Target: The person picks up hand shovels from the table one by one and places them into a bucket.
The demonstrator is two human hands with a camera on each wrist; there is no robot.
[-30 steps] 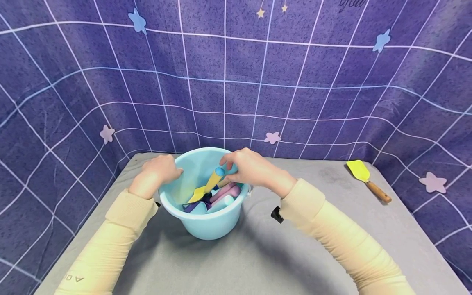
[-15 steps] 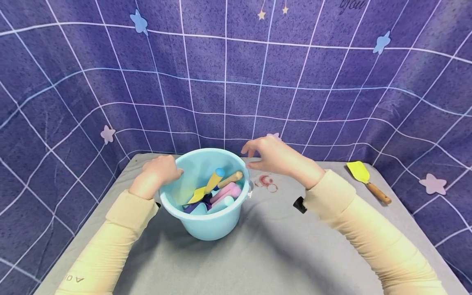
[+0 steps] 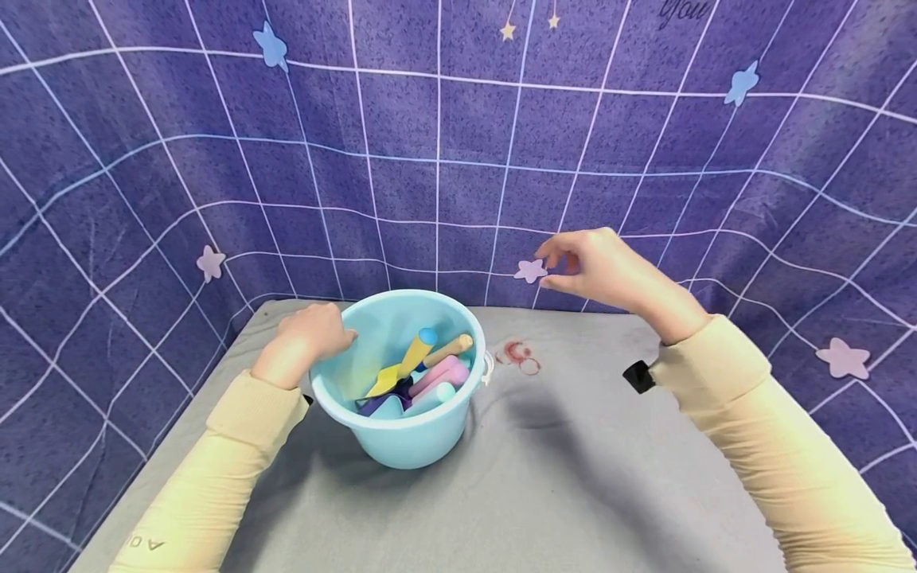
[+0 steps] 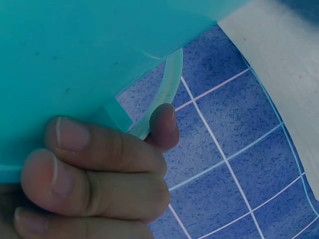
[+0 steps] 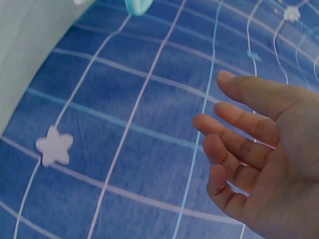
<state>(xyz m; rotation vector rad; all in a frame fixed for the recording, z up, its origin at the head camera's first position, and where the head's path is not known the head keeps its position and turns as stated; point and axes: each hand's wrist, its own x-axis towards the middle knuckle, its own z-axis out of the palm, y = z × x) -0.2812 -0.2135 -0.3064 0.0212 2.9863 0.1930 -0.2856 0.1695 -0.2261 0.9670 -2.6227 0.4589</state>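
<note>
A light blue bucket [image 3: 411, 442] stands on the grey-covered table. Its rim is gripped on the left side by my left hand [image 3: 313, 333]. In the left wrist view the fingers [image 4: 114, 152] curl against the blue wall, near the pale carrying handle [image 4: 172, 82]. Inside lie several handled tools: a yellow one with a blue end [image 3: 417, 352], a wooden handle [image 3: 450, 348], a pink handle [image 3: 440, 374] and a pale blue handle [image 3: 433, 398]. My right hand [image 3: 602, 267] hovers right of the bucket with loosely bent fingers, holding nothing, as the right wrist view confirms.
Purple gridded cloth [image 3: 473, 191] with star prints hangs behind and at both sides of the table [image 3: 458, 517]. Red ring-like marks [image 3: 519, 356] show on the grey cover, right of the bucket. My right forearm crosses the table's right side.
My right hand has come out of the bucket and moved right and up, with nothing in it. The right arm now hides the yellow-bladed, wooden-handled tool. The left hand has stayed put.
</note>
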